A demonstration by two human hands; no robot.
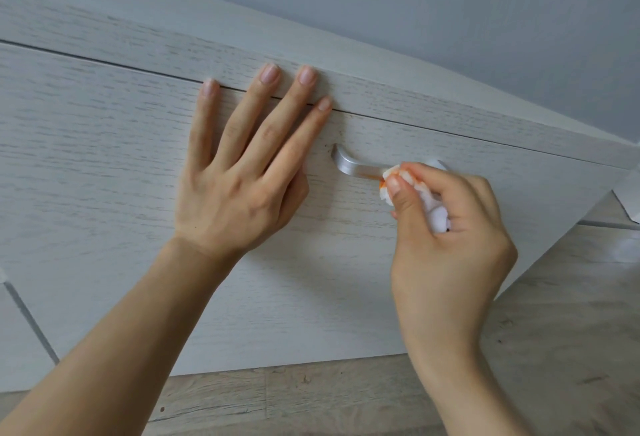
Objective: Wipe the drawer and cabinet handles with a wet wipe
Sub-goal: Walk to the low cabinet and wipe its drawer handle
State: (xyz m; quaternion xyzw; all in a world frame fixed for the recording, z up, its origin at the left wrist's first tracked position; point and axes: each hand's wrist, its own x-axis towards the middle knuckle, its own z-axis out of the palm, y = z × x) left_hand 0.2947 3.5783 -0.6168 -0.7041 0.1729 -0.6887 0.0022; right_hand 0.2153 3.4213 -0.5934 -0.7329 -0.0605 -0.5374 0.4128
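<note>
A brushed silver handle (360,167) sits on a whitewashed wood drawer front (104,165). My right hand (450,227) pinches a crumpled white wet wipe (434,212) stained orange at its tip, pressed against the handle's right half. An orange smear shows on the handle's lower edge beside the wipe. My left hand (239,172) lies flat on the drawer front just left of the handle, fingers straight and spread, fingertips reaching over the drawer's top gap. The handle's right end is partly hidden behind the wipe and fingers.
Above the drawer runs the cabinet's top panel (415,103), with a grey wall (450,2) behind. Light wood-look floor (554,349) lies below and to the right. The cabinet's right corner (623,165) is near the frame edge.
</note>
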